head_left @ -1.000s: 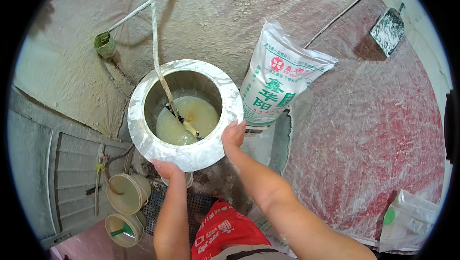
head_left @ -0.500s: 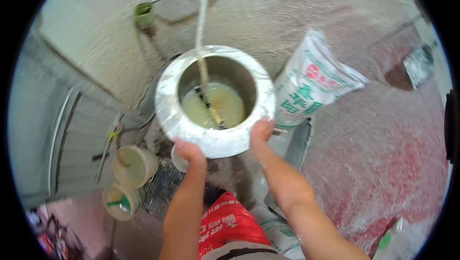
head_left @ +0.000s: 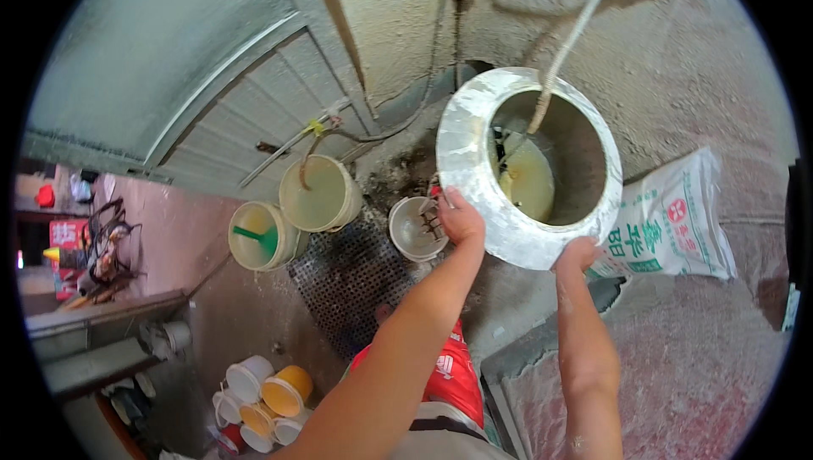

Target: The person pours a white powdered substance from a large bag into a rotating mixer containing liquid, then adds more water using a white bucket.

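In front of me is a round metal pot [head_left: 467, 140] with a broad, pale, scuffed rim, its mouth tilted slightly toward me. Cloudy yellowish liquid [head_left: 533, 185] lies in its bottom. A pale hose [head_left: 569, 49] comes down over the far side into the mouth, and some dark piece shows near the liquid. My left hand [head_left: 461, 221] grips the rim at its lower left. At the near right edge my right hand [head_left: 578, 254] holds the same rim, fingers partly hidden beneath. Just left of my left hand, a small white bucket [head_left: 415, 244] stands on the floor.
A printed white sack [head_left: 669, 214] leans right of the pot. To the left stand a bucket of cloudy water [head_left: 343, 206] with a hose in it and another with a green tool [head_left: 258, 240]. A black perforated mat [head_left: 339, 282] covers floor; several small buckets [head_left: 246, 379] cluster lower left.
My view has swung left, so the pot and sack now appear farther right and more buckets show at left. Both hands still hold the pot's rim.
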Demonstrator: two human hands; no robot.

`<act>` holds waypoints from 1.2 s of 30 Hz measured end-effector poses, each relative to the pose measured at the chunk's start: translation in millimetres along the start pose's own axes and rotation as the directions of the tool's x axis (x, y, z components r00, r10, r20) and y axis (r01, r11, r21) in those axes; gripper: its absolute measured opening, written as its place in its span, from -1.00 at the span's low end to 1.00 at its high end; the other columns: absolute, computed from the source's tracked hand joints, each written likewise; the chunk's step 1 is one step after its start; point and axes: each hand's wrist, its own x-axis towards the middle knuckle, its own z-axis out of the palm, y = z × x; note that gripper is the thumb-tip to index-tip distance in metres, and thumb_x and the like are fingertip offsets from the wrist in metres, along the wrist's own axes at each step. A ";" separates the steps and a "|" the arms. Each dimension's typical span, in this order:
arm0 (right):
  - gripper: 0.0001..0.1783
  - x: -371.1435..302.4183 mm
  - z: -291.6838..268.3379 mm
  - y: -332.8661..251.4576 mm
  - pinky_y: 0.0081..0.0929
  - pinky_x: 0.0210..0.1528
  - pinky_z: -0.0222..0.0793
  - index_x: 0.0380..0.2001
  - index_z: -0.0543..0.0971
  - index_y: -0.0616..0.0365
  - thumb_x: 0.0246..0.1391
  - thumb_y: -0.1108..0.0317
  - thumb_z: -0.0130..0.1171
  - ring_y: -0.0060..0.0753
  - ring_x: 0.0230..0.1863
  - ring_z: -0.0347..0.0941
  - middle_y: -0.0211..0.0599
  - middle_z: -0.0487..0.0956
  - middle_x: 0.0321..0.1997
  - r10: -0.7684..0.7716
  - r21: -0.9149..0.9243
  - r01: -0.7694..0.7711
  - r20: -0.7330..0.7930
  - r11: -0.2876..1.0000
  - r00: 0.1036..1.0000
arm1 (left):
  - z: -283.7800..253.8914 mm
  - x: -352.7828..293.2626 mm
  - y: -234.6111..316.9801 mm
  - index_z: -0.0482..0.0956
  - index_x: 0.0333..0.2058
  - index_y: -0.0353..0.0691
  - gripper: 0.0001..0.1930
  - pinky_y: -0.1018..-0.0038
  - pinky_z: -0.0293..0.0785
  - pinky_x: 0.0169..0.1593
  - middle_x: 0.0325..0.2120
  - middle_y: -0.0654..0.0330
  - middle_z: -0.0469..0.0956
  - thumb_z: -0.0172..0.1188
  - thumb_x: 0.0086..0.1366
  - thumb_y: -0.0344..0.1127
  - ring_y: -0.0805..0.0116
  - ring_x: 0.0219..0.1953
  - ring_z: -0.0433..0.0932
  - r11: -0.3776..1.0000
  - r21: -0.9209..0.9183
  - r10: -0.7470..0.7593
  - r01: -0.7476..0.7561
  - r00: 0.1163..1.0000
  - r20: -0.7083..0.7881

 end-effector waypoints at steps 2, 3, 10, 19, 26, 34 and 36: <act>-0.45 -5.1 1.8 0.2 -0.11 0.00 0.16 -0.03 0.24 0.47 0.11 0.14 -0.30 0.24 -0.04 0.27 0.32 0.33 -0.05 0.005 -0.008 -0.005 0.003 1.000 1.000 | 0.4 -1.2 -0.7 0.43 -0.17 -0.38 -0.44 0.19 0.28 -0.10 -0.26 -0.20 0.44 -0.26 0.24 0.06 -0.14 -0.19 0.40 1.000 0.027 -0.011 0.011 1.000 0.006; -0.45 -15.1 -5.4 -9.6 -0.13 -0.01 0.18 -0.06 0.27 0.49 0.11 0.15 -0.30 0.22 -0.05 0.29 0.32 0.34 -0.06 0.002 0.001 -0.002 -0.005 1.000 1.000 | -0.6 -1.1 -0.4 0.42 -0.17 -0.39 -0.44 0.18 0.27 -0.09 -0.25 -0.21 0.44 -0.25 0.24 0.06 -0.15 -0.18 0.39 0.999 0.034 -0.024 0.024 1.000 0.015; -0.44 21.3 19.2 19.6 -0.14 -0.03 0.22 -0.10 0.31 0.50 0.11 0.13 -0.29 0.16 -0.07 0.33 0.25 0.38 -0.09 -0.001 0.076 0.007 -0.084 0.997 0.996 | -1.2 -3.3 3.3 0.42 -0.15 -0.34 -0.45 0.18 0.26 -0.07 -0.22 -0.16 0.43 -0.27 0.24 0.07 -0.10 -0.13 0.37 0.998 0.033 -0.060 0.059 0.998 0.013; -0.43 13.9 15.6 12.8 -0.09 -0.04 0.23 -0.12 0.31 0.51 0.12 0.10 -0.30 0.20 -0.10 0.35 0.29 0.38 -0.12 0.020 0.010 -0.019 -0.069 1.000 0.997 | 0.8 -0.8 -0.8 0.42 -0.14 -0.34 -0.45 0.20 0.26 -0.06 -0.22 -0.16 0.44 -0.27 0.24 0.06 -0.09 -0.14 0.38 1.000 0.007 -0.020 0.020 1.000 -0.020; -0.42 9.4 5.8 6.0 -0.08 -0.01 0.19 -0.07 0.24 0.57 0.09 0.15 -0.33 0.27 -0.06 0.30 0.41 0.32 -0.08 0.039 0.027 -0.038 -0.026 0.999 0.999 | -0.7 -6.3 6.2 0.42 -0.14 -0.36 -0.45 0.21 0.26 -0.06 -0.22 -0.17 0.44 -0.27 0.24 0.05 -0.10 -0.14 0.38 0.999 0.006 -0.035 0.035 0.999 -0.018; -0.43 -3.5 2.2 -2.6 -0.08 0.01 0.17 -0.06 0.25 0.52 0.09 0.15 -0.33 0.27 -0.05 0.28 0.36 0.32 -0.06 0.026 -0.001 -0.026 -0.044 1.000 0.999 | -1.2 -3.8 4.0 0.41 -0.15 -0.39 -0.45 0.21 0.24 -0.04 -0.22 -0.20 0.42 -0.28 0.25 0.04 -0.11 -0.13 0.36 1.000 0.008 -0.023 0.023 0.999 -0.029; -0.43 -2.3 2.2 -2.0 -0.08 0.01 0.17 -0.06 0.25 0.52 0.09 0.15 -0.33 0.27 -0.05 0.28 0.36 0.32 -0.05 0.027 0.008 -0.027 -0.037 1.000 0.999 | -1.7 -4.1 4.9 0.41 -0.15 -0.39 -0.45 0.21 0.23 -0.04 -0.21 -0.20 0.42 -0.28 0.25 0.03 -0.11 -0.12 0.36 1.000 0.004 -0.030 0.031 0.999 -0.022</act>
